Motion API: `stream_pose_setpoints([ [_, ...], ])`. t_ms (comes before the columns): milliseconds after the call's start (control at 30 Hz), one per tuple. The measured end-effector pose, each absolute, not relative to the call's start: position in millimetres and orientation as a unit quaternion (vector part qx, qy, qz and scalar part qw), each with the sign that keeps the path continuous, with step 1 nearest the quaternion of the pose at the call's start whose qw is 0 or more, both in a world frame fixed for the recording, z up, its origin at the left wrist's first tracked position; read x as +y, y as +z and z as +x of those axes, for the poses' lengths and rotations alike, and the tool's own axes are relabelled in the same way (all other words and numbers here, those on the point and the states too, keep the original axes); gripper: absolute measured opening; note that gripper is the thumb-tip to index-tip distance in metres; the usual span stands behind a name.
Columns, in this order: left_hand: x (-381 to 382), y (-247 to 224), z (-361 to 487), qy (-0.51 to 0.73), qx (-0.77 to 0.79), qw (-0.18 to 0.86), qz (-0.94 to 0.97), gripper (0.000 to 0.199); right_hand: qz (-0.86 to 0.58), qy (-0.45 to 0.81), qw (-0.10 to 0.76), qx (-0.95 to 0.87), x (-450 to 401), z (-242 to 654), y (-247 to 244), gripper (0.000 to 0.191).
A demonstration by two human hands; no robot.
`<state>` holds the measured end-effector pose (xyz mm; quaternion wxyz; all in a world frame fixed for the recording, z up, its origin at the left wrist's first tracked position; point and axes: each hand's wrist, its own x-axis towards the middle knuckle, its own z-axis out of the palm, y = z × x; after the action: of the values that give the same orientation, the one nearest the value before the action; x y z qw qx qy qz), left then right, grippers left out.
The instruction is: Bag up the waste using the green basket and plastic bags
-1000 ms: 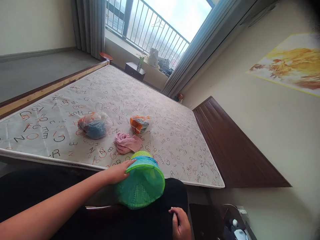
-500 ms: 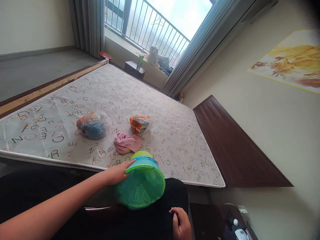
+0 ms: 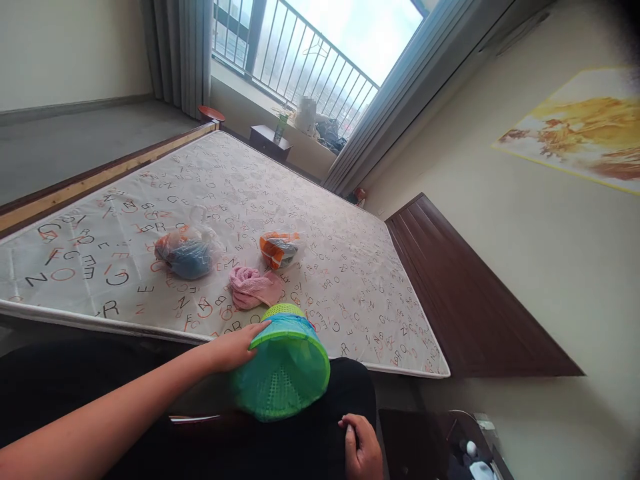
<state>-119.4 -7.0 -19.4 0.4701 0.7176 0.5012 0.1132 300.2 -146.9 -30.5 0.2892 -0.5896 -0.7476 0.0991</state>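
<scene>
My left hand (image 3: 237, 348) grips the rim of a green plastic basket (image 3: 283, 383) with perforated walls. It lies tilted over my lap, its mouth towards me, and a thin blue plastic film wraps its outer rim. My right hand (image 3: 361, 445) rests by my right thigh, fingers curled in loosely and nothing visible in them. Just beyond the basket, a crumpled pink towel (image 3: 253, 288) lies on the mattress (image 3: 345, 280). Behind that sits an orange-and-clear plastic package (image 3: 280, 249). Farther left is a knotted clear plastic bag (image 3: 187, 252) with blue and orange contents.
A dark wooden headboard (image 3: 475, 300) borders the mattress on the right. Beside me at lower right stands a dark bedside table (image 3: 415, 440) with small items on it. Past the bed are a nightstand (image 3: 267, 141) holding a green bottle and a window with grey curtains.
The camera view has shifted very slightly. Both hands, the basket and the things on the mattress stay as they were.
</scene>
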Motion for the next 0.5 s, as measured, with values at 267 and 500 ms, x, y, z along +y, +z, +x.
stream_pose_setpoints([
  [267,-8,-15,-119,0.109,0.513,0.470,0.710,0.084,-0.629,0.103,0.324,-0.699,-147,288,-34,0.040],
  [500,-7,-16,-120,0.121,0.503,0.474,0.713,0.084,-0.623,0.123,0.317,-0.704,-146,293,-40,0.039],
])
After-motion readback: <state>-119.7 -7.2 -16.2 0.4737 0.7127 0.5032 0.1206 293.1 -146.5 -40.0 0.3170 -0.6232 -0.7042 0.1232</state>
